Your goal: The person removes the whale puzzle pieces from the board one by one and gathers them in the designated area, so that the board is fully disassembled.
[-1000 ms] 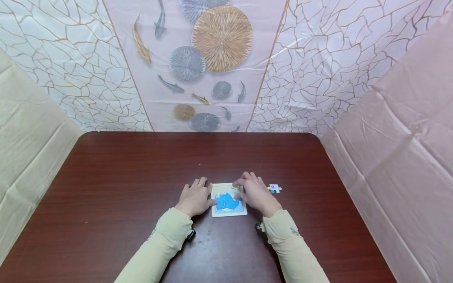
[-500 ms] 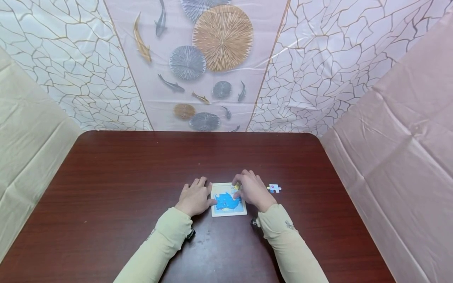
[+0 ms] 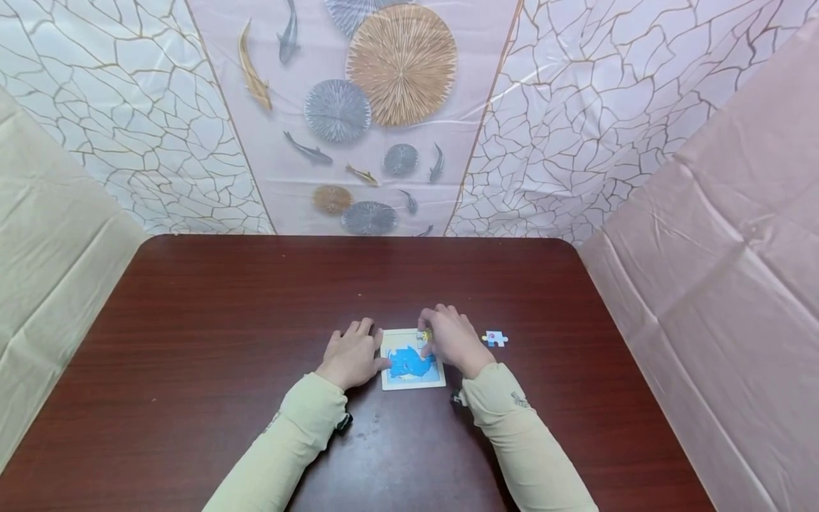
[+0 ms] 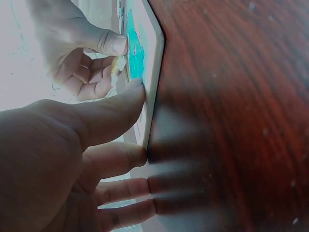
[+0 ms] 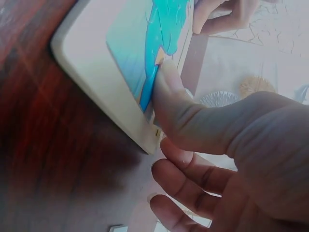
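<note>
A small square jigsaw puzzle tray [image 3: 414,387] with a pale rim lies on the table, its picture a blue cartoon animal [image 3: 407,363]. My left hand [image 3: 352,355] rests at the left side, thumb on the tray's rim and the other fingers spread, index fingertip right at the edge in the left wrist view. My right hand [image 3: 456,343] is over the upper right corner and pinches a jigsaw piece [image 4: 117,67] with yellow on it, between thumb and index finger. In the right wrist view, the thumb hides most of that piece.
A loose white jigsaw piece [image 3: 495,338] with a pink mark lies on the table just right of my right hand. The dark red-brown table [image 3: 256,299] reaches back to a patterned cloth wall [image 3: 365,178]; plain cloth hangs at both sides.
My right hand and wrist have shifted slightly left, and the jigsaw piece in its fingers now stands more tilted at the tray's corner. The left hand keeps its place.
</note>
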The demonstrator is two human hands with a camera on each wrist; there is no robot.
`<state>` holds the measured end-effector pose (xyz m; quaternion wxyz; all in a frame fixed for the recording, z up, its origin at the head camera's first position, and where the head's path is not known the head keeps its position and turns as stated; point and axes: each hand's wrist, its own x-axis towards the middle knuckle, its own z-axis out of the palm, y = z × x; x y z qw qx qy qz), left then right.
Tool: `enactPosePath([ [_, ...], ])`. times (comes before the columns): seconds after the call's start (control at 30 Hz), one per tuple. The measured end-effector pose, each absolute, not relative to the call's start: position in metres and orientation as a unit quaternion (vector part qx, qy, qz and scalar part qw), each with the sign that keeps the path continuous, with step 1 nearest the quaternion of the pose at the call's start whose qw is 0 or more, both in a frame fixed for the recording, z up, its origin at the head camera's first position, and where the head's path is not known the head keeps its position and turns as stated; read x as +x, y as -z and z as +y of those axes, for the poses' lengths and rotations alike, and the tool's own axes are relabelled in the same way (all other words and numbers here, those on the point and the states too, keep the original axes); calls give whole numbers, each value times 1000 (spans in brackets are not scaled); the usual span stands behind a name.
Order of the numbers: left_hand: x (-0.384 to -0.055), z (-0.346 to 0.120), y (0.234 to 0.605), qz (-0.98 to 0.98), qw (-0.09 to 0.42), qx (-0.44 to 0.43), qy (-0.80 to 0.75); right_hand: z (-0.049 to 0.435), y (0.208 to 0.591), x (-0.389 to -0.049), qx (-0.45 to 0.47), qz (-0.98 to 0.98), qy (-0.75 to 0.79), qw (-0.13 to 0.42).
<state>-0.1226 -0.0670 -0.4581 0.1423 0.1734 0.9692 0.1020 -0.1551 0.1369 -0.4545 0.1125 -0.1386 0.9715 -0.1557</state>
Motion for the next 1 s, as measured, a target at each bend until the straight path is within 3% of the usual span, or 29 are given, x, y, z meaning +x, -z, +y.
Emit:
enactPosePath([
  [0.5, -123, -68, 460, 969, 138, 172, -113, 137, 456, -146, -111, 967, 195, 117],
  [0.8, -123, -68, 463, 969, 131, 171, -117, 145, 461, -135, -188, 964, 182, 37],
  [1.0, -123, -67, 462, 970, 132, 171, -115, 146, 463, -131, -214, 958, 188, 22],
])
